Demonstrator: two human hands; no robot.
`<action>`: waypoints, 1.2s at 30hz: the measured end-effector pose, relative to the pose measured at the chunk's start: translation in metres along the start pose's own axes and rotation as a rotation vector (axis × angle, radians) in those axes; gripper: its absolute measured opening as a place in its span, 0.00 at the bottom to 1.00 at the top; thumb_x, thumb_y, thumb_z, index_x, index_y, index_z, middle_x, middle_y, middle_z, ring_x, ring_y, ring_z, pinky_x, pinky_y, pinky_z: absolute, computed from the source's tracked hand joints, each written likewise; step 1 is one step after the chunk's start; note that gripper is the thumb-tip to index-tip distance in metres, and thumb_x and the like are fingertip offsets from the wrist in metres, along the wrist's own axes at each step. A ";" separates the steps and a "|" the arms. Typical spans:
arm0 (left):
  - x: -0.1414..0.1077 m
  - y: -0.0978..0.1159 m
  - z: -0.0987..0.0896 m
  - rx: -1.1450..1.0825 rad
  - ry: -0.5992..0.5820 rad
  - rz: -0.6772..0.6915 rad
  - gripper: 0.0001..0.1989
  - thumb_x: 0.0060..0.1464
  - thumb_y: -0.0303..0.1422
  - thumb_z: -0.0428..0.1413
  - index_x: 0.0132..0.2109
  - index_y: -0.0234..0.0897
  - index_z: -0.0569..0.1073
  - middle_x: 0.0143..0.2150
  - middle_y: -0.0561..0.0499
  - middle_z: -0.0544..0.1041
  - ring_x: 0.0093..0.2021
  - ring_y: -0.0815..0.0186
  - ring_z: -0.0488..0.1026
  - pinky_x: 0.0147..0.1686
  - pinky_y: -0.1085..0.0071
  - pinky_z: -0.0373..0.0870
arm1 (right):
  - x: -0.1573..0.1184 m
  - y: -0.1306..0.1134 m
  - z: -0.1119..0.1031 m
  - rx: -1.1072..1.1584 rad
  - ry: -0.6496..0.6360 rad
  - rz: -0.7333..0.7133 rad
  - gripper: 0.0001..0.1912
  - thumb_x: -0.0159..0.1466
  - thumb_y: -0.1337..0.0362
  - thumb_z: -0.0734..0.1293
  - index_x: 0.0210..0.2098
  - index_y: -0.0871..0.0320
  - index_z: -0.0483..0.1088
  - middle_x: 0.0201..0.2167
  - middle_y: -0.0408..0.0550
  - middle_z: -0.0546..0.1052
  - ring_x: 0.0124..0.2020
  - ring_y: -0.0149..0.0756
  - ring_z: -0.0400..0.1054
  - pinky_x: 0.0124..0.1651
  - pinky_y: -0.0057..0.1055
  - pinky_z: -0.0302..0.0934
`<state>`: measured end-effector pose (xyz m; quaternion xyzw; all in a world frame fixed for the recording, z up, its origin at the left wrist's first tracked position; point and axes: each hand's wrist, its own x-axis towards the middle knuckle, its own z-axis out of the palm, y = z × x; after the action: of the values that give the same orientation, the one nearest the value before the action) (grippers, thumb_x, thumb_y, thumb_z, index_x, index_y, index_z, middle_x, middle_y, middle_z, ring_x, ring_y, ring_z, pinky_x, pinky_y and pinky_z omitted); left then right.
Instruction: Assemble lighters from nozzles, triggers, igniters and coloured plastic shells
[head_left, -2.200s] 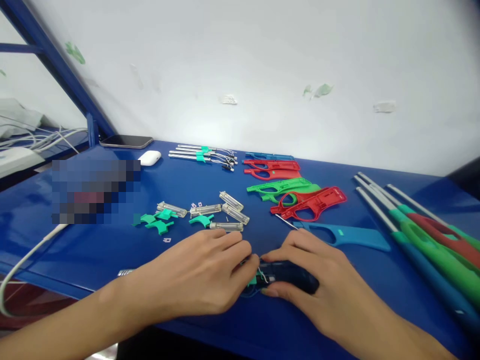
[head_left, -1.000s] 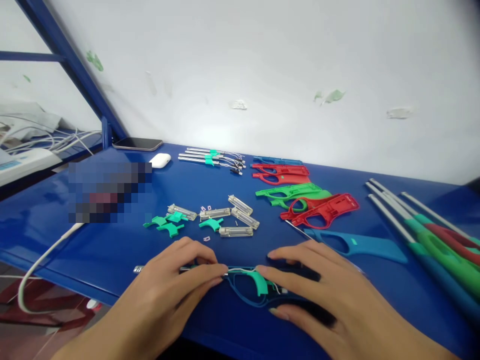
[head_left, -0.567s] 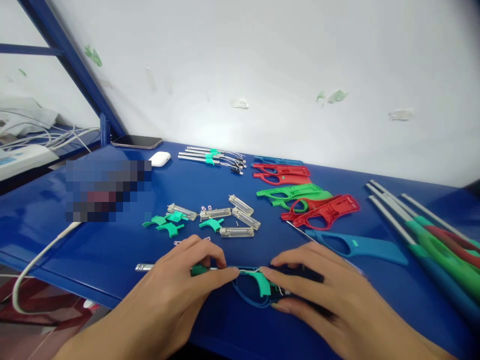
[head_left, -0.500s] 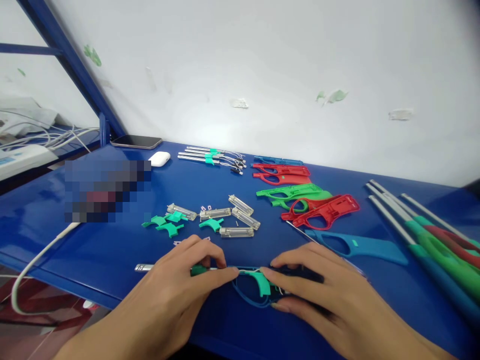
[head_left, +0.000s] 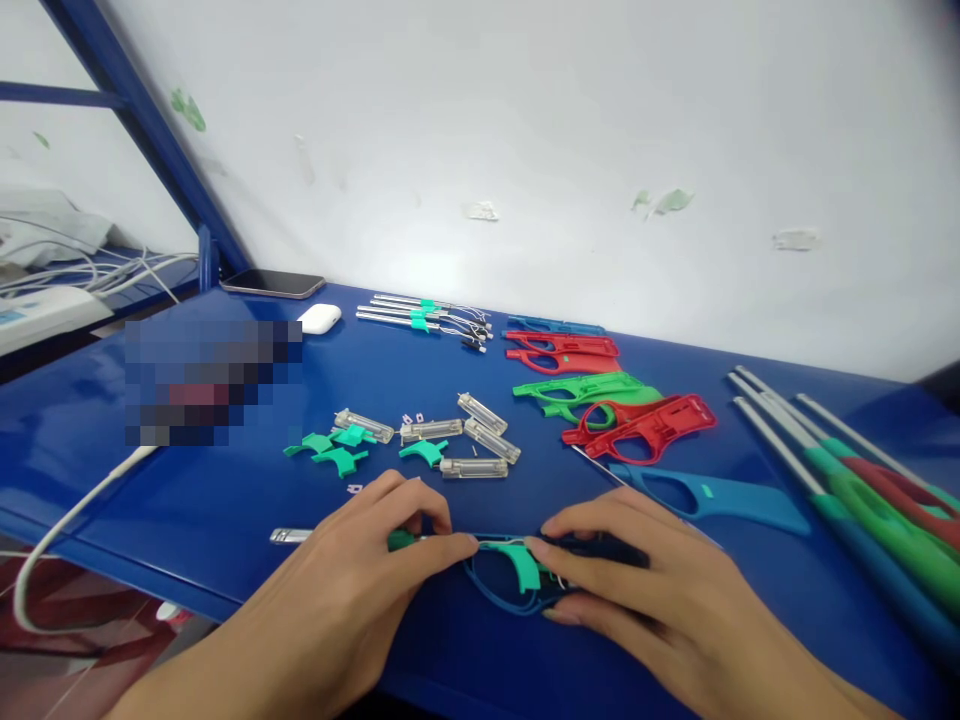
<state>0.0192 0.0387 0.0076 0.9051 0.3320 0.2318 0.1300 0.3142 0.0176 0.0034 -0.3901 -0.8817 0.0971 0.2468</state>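
A blue lighter half-shell lies near the table's front edge, with a green trigger and thin white wire in it. My left hand is closed round its front end, thumb and fingers together beside the trigger; a metal tube sticks out to the left of this hand. My right hand grips the handle end, its index finger by the trigger's top and its thumb at the lower edge. The inside of the handle is mostly hidden by the fingers.
Several clear fuel tanks and green triggers lie behind my hands. Wired metal tubes are farther back. Red shells, green shells and a blue shell lie right of centre, with long lighters at the far right.
The camera view has shifted very slightly. Both hands keep practically the same hold on the blue half-shell.
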 end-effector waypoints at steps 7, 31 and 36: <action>-0.001 -0.002 0.001 0.008 -0.013 -0.004 0.30 0.64 0.13 0.45 0.60 0.49 0.75 0.48 0.51 0.75 0.45 0.67 0.75 0.53 0.67 0.73 | -0.001 0.001 -0.001 -0.020 0.018 -0.015 0.14 0.77 0.57 0.65 0.57 0.45 0.80 0.51 0.47 0.82 0.46 0.36 0.79 0.48 0.30 0.78; -0.004 -0.004 0.003 0.044 0.018 0.049 0.32 0.64 0.12 0.44 0.63 0.49 0.73 0.50 0.50 0.75 0.47 0.65 0.74 0.52 0.68 0.73 | -0.007 0.004 -0.004 -0.121 0.108 0.080 0.13 0.77 0.54 0.64 0.56 0.42 0.77 0.54 0.43 0.81 0.52 0.38 0.79 0.54 0.36 0.78; -0.007 -0.007 0.002 0.098 -0.008 0.040 0.30 0.67 0.16 0.48 0.68 0.48 0.69 0.54 0.49 0.76 0.54 0.61 0.73 0.57 0.64 0.72 | -0.003 0.010 -0.023 -0.349 0.289 0.062 0.12 0.77 0.61 0.63 0.56 0.45 0.75 0.53 0.48 0.78 0.50 0.45 0.77 0.51 0.45 0.75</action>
<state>0.0118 0.0389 0.0013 0.9177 0.3242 0.2143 0.0821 0.3336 0.0217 0.0183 -0.4637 -0.8282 -0.1061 0.2964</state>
